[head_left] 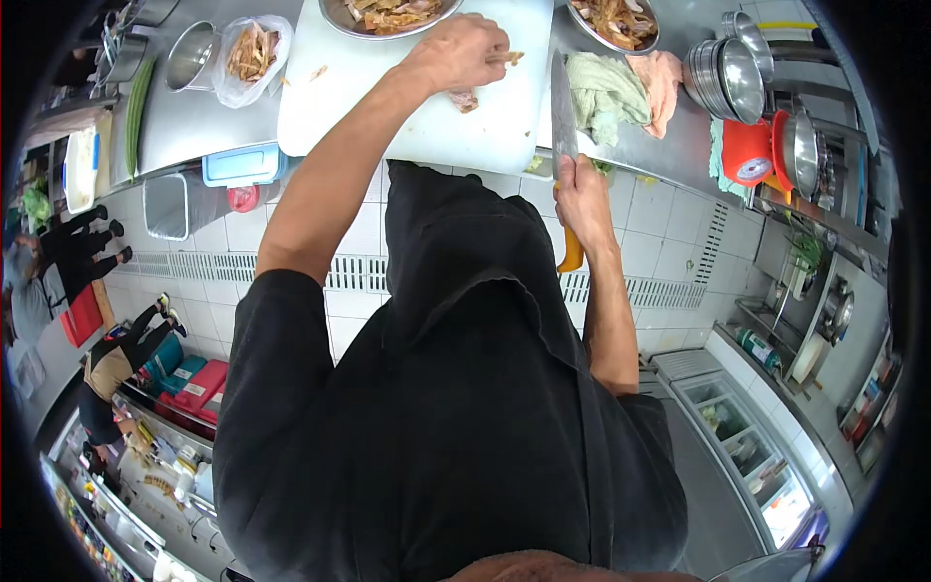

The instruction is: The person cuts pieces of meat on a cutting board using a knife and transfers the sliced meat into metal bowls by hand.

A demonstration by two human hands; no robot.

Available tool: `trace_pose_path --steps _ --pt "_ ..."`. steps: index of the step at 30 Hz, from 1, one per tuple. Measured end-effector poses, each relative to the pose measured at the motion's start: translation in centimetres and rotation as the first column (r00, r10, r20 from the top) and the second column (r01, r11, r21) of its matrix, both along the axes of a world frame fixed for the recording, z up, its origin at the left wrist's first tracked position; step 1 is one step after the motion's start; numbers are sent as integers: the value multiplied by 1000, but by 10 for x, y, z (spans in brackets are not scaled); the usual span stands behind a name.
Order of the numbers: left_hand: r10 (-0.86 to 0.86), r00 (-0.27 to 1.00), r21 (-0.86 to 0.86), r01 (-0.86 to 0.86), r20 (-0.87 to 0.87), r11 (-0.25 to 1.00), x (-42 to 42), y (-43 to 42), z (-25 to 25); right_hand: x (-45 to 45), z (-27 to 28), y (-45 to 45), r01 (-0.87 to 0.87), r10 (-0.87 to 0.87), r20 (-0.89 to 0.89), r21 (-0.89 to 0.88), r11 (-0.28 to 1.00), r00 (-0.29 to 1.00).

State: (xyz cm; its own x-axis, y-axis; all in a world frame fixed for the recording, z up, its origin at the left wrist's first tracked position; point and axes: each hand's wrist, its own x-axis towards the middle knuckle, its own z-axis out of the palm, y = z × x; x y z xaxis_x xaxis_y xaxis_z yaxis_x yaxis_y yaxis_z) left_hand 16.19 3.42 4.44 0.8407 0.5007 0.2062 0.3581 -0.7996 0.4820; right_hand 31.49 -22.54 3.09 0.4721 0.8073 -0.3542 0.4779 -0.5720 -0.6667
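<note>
Over the white cutting board (pixel 339 121), my left hand (pixel 464 53) is closed on a small strip of cooked meat (pixel 513 58), whose end pokes out past the fingers. Just below that hand, another meat piece (pixel 465 100) lies on the board. My right hand (pixel 585 199) grips the yellow handle of a knife (pixel 563 116). The broad blade points away from me by the board's right edge, apart from the meat. A metal bowl of brown meat pieces (pixel 393 15) stands at the board's far side, close to my left hand.
Right of the board are a second bowl of meat (pixel 616 21), a green cloth (pixel 606 92), a pink cloth (pixel 658 87), stacked metal bowls (pixel 722 78) and a red scale (pixel 745 150). Leftward sit a bagged bowl of meat (pixel 254 56) and a long green gourd (pixel 139 116). People stand far left.
</note>
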Motion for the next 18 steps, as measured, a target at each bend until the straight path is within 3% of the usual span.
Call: trace_pose_path --steps 2,5,7,10,14,17,18 --pt "101 972 -13 -100 212 995 -14 -1 17 -4 3 -7 10 -10 -53 1 1000 999" --pt "279 904 -93 -263 324 960 -63 3 40 -16 24 -10 53 -67 -204 -70 996 977" --pt "395 869 -45 -401 297 915 -115 19 42 -16 19 -20 54 -73 -222 -88 995 972" --pt "658 749 -11 -659 74 752 -192 48 49 -16 19 -22 78 -127 -383 -142 987 915" --pt "710 704 393 -663 37 637 -266 82 58 -9 9 -18 146 -181 -615 -107 983 767" --pt "834 551 -113 -827 33 551 -252 54 54 -4 4 0 91 -120 -547 -80 993 829" --pt "756 640 -142 -743 137 654 -235 31 25 -3 2 8 87 -132 -576 -105 991 807"
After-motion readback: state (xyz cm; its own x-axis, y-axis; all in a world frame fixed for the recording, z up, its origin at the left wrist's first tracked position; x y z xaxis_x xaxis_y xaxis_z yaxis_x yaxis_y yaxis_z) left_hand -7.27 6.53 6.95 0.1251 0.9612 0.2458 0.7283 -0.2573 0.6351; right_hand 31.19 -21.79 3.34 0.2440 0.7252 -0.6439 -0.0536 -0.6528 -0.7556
